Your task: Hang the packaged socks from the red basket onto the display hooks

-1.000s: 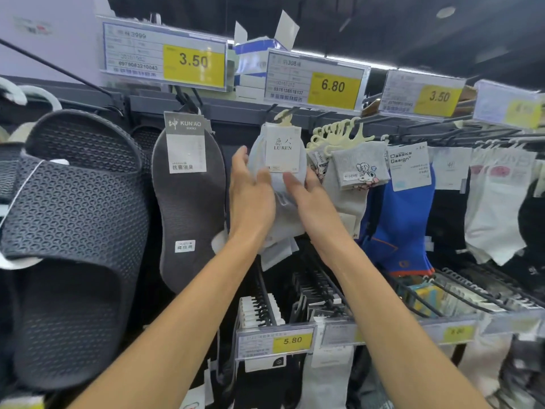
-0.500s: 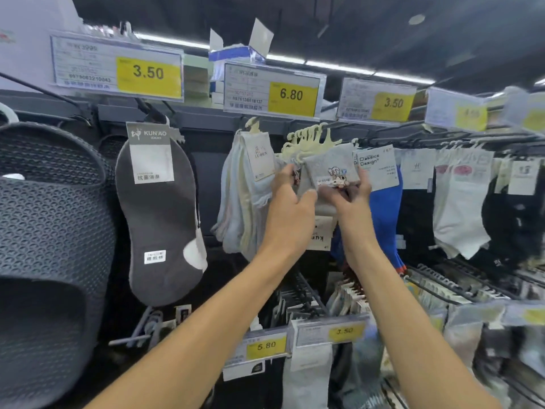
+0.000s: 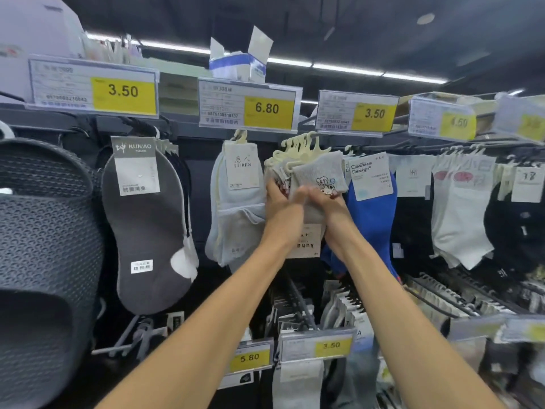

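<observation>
Both hands are up at the rack, close together on the bundle of grey socks [image 3: 323, 172] with a cartoon print, which hangs between the pale socks [image 3: 239, 202] to its left and the blue socks [image 3: 376, 211] to its right, below the gap between the 6.80 tag [image 3: 267, 108] and the 3.50 tag [image 3: 374, 113]. The left hand [image 3: 281, 211] curls round the left side of the bundle with its thumb laid across the front; the right hand [image 3: 331, 206] pinches the lower edge of the front pair just beside it, the two hands almost touching. The socks hang lengthwise downward, so their cream hangers [image 3: 299, 146] sit straight above the hands, fanned and crowded together, and the rod they ride on is hidden behind them. Any seating or straightening probably has to go upward and back toward the wall, and the right hand looks nearer the front pair. The red basket is not in view
</observation>
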Demonstrator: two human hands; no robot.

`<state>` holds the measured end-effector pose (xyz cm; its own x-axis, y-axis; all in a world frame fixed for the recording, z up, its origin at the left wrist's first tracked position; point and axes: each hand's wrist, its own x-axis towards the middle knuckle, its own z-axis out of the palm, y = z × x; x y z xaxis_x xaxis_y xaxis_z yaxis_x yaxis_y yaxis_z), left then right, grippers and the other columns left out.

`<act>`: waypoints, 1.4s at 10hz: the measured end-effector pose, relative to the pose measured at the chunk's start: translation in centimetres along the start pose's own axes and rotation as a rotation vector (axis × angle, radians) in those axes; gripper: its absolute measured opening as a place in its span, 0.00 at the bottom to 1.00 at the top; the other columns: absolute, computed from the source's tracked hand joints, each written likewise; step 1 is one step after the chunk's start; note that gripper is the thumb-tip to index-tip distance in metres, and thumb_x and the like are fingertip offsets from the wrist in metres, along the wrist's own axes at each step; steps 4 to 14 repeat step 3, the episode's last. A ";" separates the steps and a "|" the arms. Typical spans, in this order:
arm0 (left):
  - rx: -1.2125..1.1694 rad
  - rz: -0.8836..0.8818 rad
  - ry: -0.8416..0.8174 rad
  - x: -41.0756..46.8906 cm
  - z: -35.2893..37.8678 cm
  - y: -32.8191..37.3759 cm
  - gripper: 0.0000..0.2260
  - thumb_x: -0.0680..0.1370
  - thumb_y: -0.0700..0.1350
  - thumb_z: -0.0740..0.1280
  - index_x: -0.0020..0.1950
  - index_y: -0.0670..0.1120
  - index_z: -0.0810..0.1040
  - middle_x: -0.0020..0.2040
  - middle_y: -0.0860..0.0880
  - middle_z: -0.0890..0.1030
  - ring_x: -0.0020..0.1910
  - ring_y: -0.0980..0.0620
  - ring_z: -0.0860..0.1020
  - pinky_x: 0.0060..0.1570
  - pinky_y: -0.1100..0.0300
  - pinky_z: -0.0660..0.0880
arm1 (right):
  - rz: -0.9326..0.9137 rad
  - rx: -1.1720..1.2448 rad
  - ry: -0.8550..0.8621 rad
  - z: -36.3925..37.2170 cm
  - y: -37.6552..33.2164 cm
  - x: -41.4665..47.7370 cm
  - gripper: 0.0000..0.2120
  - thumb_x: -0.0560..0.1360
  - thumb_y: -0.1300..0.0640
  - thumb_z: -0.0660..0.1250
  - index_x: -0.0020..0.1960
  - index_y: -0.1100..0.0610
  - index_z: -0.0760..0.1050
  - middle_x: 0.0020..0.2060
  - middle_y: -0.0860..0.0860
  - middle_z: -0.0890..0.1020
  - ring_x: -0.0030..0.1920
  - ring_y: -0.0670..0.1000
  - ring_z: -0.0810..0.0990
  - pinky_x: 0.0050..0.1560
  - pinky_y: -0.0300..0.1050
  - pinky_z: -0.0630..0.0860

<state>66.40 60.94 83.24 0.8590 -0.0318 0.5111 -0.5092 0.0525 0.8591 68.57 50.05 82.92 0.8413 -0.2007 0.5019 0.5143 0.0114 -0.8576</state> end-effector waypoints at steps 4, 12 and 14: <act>-0.048 0.058 -0.063 -6.2 -2.0 -0.9 0.30 0.83 0.47 0.63 0.81 0.56 0.51 0.77 0.63 0.60 0.76 0.64 0.59 0.77 0.55 0.59 | -0.120 -0.149 0.064 -2.5 -0.3 -5.6 0.29 0.69 0.41 0.72 0.68 0.41 0.70 0.62 0.37 0.80 0.60 0.37 0.78 0.56 0.37 0.75; -0.048 0.058 -0.063 -6.2 -2.0 -0.9 0.30 0.83 0.47 0.63 0.81 0.56 0.51 0.77 0.63 0.60 0.76 0.64 0.59 0.77 0.55 0.59 | -0.120 -0.149 0.064 -2.5 -0.3 -5.6 0.29 0.69 0.41 0.72 0.68 0.41 0.70 0.62 0.37 0.80 0.60 0.37 0.78 0.56 0.37 0.75; -0.048 0.058 -0.063 -6.2 -2.0 -0.9 0.30 0.83 0.47 0.63 0.81 0.56 0.51 0.77 0.63 0.60 0.76 0.64 0.59 0.77 0.55 0.59 | -0.120 -0.149 0.064 -2.5 -0.3 -5.6 0.29 0.69 0.41 0.72 0.68 0.41 0.70 0.62 0.37 0.80 0.60 0.37 0.78 0.56 0.37 0.75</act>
